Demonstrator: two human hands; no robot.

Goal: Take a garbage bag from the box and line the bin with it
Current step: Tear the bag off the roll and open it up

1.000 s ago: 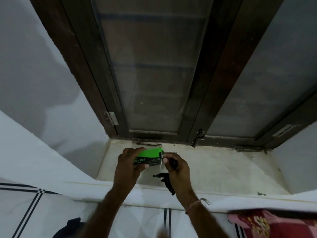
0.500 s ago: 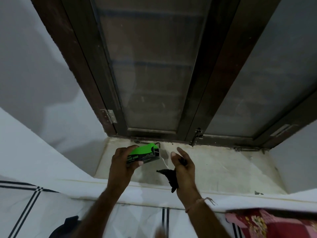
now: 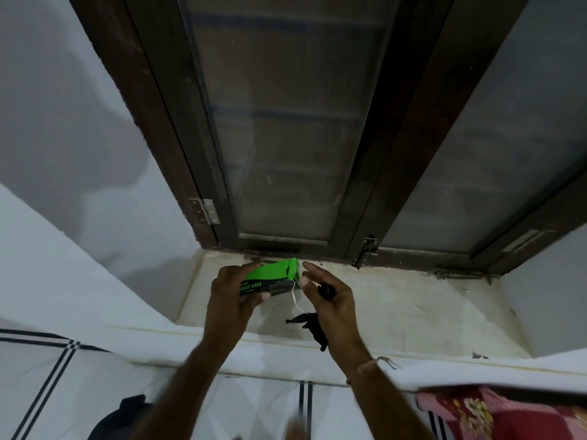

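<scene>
One black garbage bag [image 3: 313, 325] is out, clutched in the right hand [image 3: 330, 300] over the window sill [image 3: 413, 309]; the left hand [image 3: 230, 300] grips the green garbage-bag box [image 3: 270, 277]. Lining remains; no bin is visible.

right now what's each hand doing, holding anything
Left hand: closed around the green and black cardboard garbage bag box.
Right hand: thumb and forefinger extended, other fingers curled on a crumpled black plastic bag.

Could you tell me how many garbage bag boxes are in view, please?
1: the green box, gripped in the left hand above the window sill.
</scene>
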